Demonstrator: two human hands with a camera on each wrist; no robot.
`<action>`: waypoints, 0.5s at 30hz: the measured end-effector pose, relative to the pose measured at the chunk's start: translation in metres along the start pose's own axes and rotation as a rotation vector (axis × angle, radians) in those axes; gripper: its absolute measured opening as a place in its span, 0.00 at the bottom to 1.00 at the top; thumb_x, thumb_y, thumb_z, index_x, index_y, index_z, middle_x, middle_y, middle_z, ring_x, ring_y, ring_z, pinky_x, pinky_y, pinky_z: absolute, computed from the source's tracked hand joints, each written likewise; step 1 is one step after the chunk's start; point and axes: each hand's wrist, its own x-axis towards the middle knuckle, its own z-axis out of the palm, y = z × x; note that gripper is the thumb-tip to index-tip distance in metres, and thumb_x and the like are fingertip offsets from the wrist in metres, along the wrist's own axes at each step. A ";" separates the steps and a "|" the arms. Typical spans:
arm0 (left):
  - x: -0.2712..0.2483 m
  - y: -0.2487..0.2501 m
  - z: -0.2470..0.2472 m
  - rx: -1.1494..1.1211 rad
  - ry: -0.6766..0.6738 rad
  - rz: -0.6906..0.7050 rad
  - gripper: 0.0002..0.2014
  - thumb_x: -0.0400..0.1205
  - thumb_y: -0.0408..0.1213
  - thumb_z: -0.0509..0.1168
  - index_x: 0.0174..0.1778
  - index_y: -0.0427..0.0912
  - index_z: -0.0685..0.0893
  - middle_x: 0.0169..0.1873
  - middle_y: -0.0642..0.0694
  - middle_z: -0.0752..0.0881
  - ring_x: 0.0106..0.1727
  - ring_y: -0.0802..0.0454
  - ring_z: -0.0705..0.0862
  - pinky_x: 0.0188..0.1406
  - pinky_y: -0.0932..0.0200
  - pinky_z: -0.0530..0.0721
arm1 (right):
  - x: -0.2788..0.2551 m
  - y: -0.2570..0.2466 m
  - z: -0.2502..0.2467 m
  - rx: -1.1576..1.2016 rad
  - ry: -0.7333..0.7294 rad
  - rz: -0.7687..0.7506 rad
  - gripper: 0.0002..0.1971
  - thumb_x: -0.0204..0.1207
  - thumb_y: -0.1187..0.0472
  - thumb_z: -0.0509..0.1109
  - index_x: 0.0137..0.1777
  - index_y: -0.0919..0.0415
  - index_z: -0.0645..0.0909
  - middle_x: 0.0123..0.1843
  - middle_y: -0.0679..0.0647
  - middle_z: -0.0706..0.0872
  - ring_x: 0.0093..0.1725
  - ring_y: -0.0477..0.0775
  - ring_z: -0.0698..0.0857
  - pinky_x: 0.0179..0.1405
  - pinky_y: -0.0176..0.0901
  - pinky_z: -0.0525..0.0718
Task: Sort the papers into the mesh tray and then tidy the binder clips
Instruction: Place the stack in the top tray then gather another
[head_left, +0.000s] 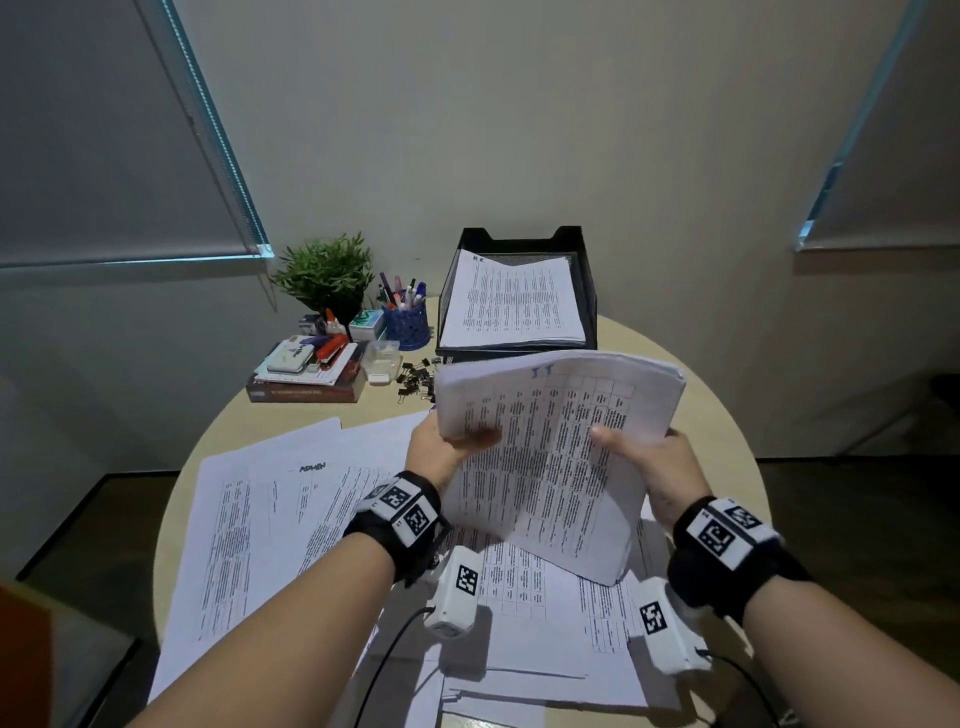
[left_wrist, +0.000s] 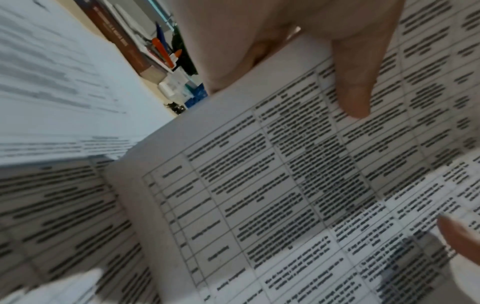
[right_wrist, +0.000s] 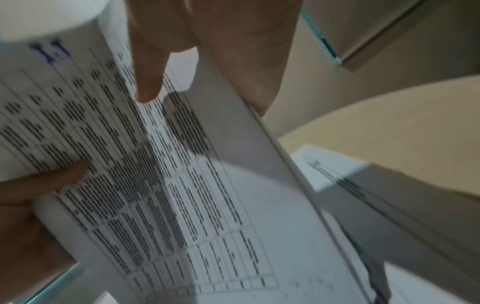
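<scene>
Both hands hold a thick stack of printed papers (head_left: 550, 457) tilted up above the round table. My left hand (head_left: 447, 447) grips its left edge, thumb on the top sheet (left_wrist: 259, 185). My right hand (head_left: 649, 462) grips the right edge, thumb pressed on the print (right_wrist: 182, 185). Just beyond the stack, the black mesh tray (head_left: 589, 312) at the table's far side holds a pile of printed sheets (head_left: 511, 301). A heap of black binder clips (head_left: 415, 376) lies on the table left of the tray. More loose papers (head_left: 291, 514) are spread over the near half of the table.
A blue mesh pen cup (head_left: 408, 322), a potted plant (head_left: 324, 275), a clear plastic box (head_left: 382, 358) and a pile of books with a stapler (head_left: 306, 371) crowd the far left. The beige table's rim (head_left: 727, 415) curves on the right. Cables trail from the wrist cameras.
</scene>
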 end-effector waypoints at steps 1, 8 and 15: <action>-0.002 -0.003 0.003 -0.003 -0.025 -0.038 0.17 0.64 0.21 0.77 0.42 0.44 0.84 0.39 0.50 0.88 0.42 0.54 0.85 0.41 0.59 0.82 | -0.002 0.009 -0.001 -0.016 0.000 0.050 0.14 0.60 0.65 0.82 0.46 0.62 0.87 0.48 0.62 0.91 0.48 0.61 0.89 0.59 0.60 0.85; 0.004 0.001 0.000 -0.080 -0.051 -0.087 0.22 0.54 0.29 0.78 0.43 0.45 0.88 0.37 0.52 0.91 0.45 0.50 0.87 0.48 0.53 0.84 | -0.006 0.003 -0.002 0.010 -0.005 0.023 0.19 0.60 0.65 0.83 0.52 0.61 0.86 0.48 0.52 0.92 0.50 0.49 0.89 0.54 0.44 0.83; 0.004 -0.039 0.003 0.207 -0.070 -0.259 0.22 0.69 0.29 0.77 0.60 0.32 0.83 0.52 0.41 0.87 0.54 0.47 0.84 0.56 0.58 0.79 | -0.006 0.050 -0.001 -0.102 0.077 0.268 0.17 0.68 0.66 0.79 0.52 0.74 0.80 0.39 0.62 0.84 0.36 0.58 0.84 0.26 0.34 0.82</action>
